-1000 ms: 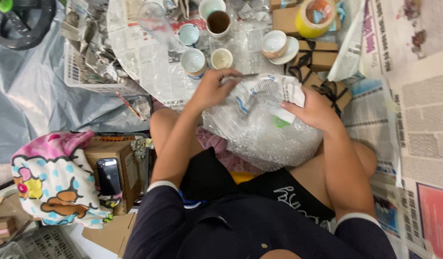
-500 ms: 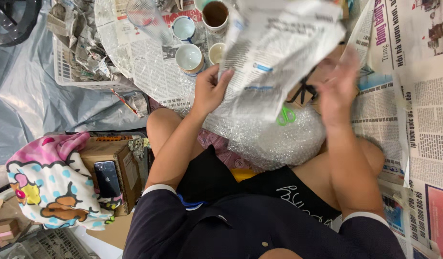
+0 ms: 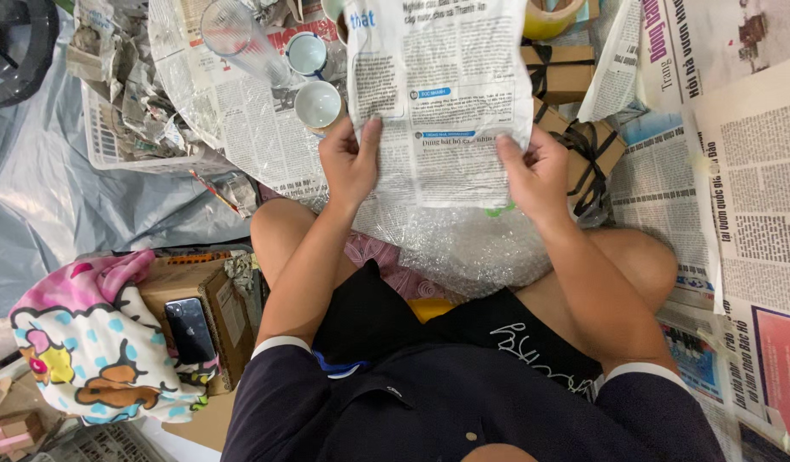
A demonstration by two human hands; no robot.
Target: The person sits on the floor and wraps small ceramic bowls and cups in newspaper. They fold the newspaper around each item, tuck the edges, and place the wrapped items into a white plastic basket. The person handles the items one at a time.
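Observation:
I sit cross-legged on the floor and hold a sheet of newspaper (image 3: 442, 94) upright in front of me. My left hand (image 3: 350, 158) grips its lower left edge, thumb on the front. My right hand (image 3: 532, 171) grips its lower right edge. Under the sheet, on my lap, lies a bundle of bubble wrap (image 3: 472, 248). Two small white cups (image 3: 318, 104) stand just left of the sheet, and a clear drinking glass (image 3: 237, 38) lies beside them on spread newspaper.
A roll of tape (image 3: 549, 19) and brown gift boxes with black ribbon (image 3: 588, 150) lie at the upper right. A white basket of crumpled paper (image 3: 125, 103) sits upper left. A cardboard box with a phone (image 3: 190, 329) and a colourful cloth (image 3: 87, 342) are at my left.
Both hands left the bubble-wrapped bundle, took up a newspaper sheet and now hold it flat and spread above the bundle.

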